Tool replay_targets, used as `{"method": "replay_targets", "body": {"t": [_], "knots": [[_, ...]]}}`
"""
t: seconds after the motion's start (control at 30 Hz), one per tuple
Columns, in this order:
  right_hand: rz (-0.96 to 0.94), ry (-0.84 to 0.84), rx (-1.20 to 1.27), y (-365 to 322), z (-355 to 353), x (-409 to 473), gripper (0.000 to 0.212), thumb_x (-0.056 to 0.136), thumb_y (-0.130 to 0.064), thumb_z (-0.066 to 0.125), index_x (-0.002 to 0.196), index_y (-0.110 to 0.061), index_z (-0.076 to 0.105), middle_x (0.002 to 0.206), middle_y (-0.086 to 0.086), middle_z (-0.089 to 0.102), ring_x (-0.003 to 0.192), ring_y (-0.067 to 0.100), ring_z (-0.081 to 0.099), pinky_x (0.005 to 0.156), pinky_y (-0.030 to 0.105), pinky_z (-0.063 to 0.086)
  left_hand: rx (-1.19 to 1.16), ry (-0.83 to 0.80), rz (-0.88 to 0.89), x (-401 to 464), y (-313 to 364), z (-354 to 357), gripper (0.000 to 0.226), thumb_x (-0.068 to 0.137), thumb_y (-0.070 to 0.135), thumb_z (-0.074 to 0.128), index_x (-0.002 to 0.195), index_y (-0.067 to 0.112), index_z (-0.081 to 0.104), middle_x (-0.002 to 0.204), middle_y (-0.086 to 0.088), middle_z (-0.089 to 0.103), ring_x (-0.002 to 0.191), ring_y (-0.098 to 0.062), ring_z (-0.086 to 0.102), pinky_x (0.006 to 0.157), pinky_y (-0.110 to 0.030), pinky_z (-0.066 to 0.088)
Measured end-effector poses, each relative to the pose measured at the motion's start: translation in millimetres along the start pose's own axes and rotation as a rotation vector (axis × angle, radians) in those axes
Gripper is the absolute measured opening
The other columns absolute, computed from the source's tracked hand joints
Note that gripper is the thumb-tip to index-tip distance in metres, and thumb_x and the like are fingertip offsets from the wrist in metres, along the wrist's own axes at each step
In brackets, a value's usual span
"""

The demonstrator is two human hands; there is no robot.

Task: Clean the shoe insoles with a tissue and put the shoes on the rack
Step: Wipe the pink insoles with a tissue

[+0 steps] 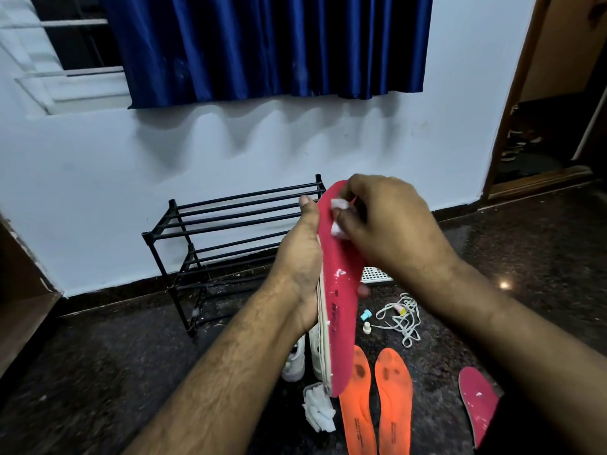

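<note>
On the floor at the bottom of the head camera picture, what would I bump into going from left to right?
White shoes → crumpled tissues → first orange insole → second orange insole → pink insole on the floor.

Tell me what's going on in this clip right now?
A person is wiping a red insole, held upright by the left hand, while the right hand rubs a tissue near its top. Two orange insoles and another red insole lie on the floor. The rack holds no shoes yet.
</note>
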State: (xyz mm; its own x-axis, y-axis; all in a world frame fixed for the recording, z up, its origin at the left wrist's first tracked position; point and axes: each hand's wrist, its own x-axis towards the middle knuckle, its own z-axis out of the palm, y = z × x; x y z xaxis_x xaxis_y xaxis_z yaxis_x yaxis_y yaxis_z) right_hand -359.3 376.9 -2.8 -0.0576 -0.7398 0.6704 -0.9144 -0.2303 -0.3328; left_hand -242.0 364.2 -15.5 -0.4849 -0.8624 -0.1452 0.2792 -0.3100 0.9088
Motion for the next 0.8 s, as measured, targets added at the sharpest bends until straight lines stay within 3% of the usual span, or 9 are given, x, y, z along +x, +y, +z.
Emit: {"method": "replay_targets", "body": {"t": [0.07, 0.13, 0.3, 0.43, 0.47, 0.57, 0.6, 0.7, 0.8], "knots": [[-0.079, -0.038, -0.072, -16.8, 4.9, -9.2, 0.013, 0.093, -0.034, 0.059, 0.088, -0.023, 0.059, 0.085, 0.002, 0.063, 0.088, 0.027, 0.055, 0.069, 0.034, 0.033, -0.100, 0.037, -0.021, 1.5, 3.8, -2.8, 0.074, 0.093, 0.076, 0.028, 0.060, 0.018, 0.060, 0.049, -0.001, 0.046, 0.039, -0.015, 0.046, 0.044, -0.020, 0.044], [-0.119, 0.000, -0.132, -20.6, 2.4, -8.8, 0.017, 0.094, -0.036, 0.056, 0.083, -0.024, 0.052, 0.086, 0.002, 0.062, 0.088, 0.028, 0.053, 0.071, 0.035, 0.030, -0.101, 0.031, 0.002, 4.8, 3.5, -7.0, 0.077, 0.095, 0.074, 0.026, 0.055, 0.018, 0.061, 0.045, 0.001, 0.045, 0.037, -0.014, 0.045, 0.043, -0.020, 0.045], [0.043, 0.124, -0.193, 12.0, -10.3, 15.5, 0.017, 0.096, -0.032, 0.054, 0.101, -0.019, 0.063, 0.095, 0.004, 0.064, 0.094, 0.029, 0.053, 0.081, 0.042, 0.039, 0.033, -0.093, 0.046, -1.6, -5.2, 0.0, 0.078, 0.094, 0.075, 0.023, 0.092, 0.020, 0.077, 0.071, -0.015, 0.068, 0.054, -0.028, 0.058, 0.046, -0.033, 0.050], [0.042, -0.005, -0.207, -7.3, -5.9, 2.7, 0.019, 0.095, -0.032, 0.052, 0.102, -0.018, 0.062, 0.098, 0.006, 0.066, 0.097, 0.032, 0.054, 0.081, 0.041, 0.039, -0.045, 0.001, 0.048, -0.4, -6.9, 1.9, 0.077, 0.093, 0.075, 0.027, 0.077, 0.018, 0.077, 0.059, -0.006, 0.061, 0.045, -0.021, 0.056, 0.042, -0.029, 0.049], [0.003, -0.051, -0.216, -16.5, -2.6, -3.8, 0.018, 0.095, -0.032, 0.051, 0.103, -0.019, 0.061, 0.100, 0.006, 0.066, 0.099, 0.032, 0.054, 0.079, 0.040, 0.036, -0.082, 0.034, 0.039, 1.6, -5.7, -0.6, 0.078, 0.093, 0.076, 0.029, 0.074, 0.017, 0.077, 0.061, -0.006, 0.062, 0.049, -0.022, 0.058, 0.048, -0.029, 0.050], [-0.079, -0.065, -0.221, -32.8, 1.9, -13.5, 0.015, 0.095, -0.029, 0.049, 0.103, -0.020, 0.056, 0.102, 0.003, 0.064, 0.101, 0.029, 0.053, 0.076, 0.037, 0.027, -0.148, 0.055, 0.045, 3.3, -1.4, -4.1, 0.078, 0.094, 0.074, 0.032, 0.110, 0.012, 0.077, 0.098, -0.017, 0.071, 0.087, -0.030, 0.068, 0.080, -0.036, 0.053], [-0.079, -0.035, -0.234, -30.8, 0.9, -10.8, 0.015, 0.095, -0.030, 0.049, 0.104, -0.020, 0.056, 0.103, 0.004, 0.064, 0.101, 0.029, 0.052, 0.076, 0.038, 0.028, -0.133, 0.057, 0.059, 2.8, -1.7, -3.1, 0.076, 0.095, 0.073, 0.031, 0.105, 0.014, 0.078, 0.092, -0.017, 0.070, 0.083, -0.031, 0.067, 0.076, -0.036, 0.053], [0.001, 0.081, -0.253, -10.4, -5.3, 6.0, 0.016, 0.096, -0.031, 0.051, 0.104, -0.018, 0.057, 0.103, 0.005, 0.063, 0.099, 0.031, 0.053, 0.080, 0.041, 0.034, -0.051, 0.014, 0.082, 1.2, -6.8, 3.5, 0.072, 0.094, 0.074, 0.028, 0.081, 0.020, 0.074, 0.061, -0.006, 0.053, 0.045, -0.022, 0.050, 0.045, -0.030, 0.046], [0.086, 0.060, -0.199, -1.8, -10.2, 8.4, 0.016, 0.096, -0.032, 0.052, 0.101, -0.020, 0.060, 0.098, 0.002, 0.064, 0.098, 0.030, 0.053, 0.082, 0.041, 0.036, -0.031, 0.018, 0.067, -1.7, -9.1, 10.2, 0.074, 0.094, 0.075, 0.027, 0.084, 0.020, 0.074, 0.057, -0.004, 0.055, 0.041, -0.019, 0.050, 0.042, -0.028, 0.046]]}}
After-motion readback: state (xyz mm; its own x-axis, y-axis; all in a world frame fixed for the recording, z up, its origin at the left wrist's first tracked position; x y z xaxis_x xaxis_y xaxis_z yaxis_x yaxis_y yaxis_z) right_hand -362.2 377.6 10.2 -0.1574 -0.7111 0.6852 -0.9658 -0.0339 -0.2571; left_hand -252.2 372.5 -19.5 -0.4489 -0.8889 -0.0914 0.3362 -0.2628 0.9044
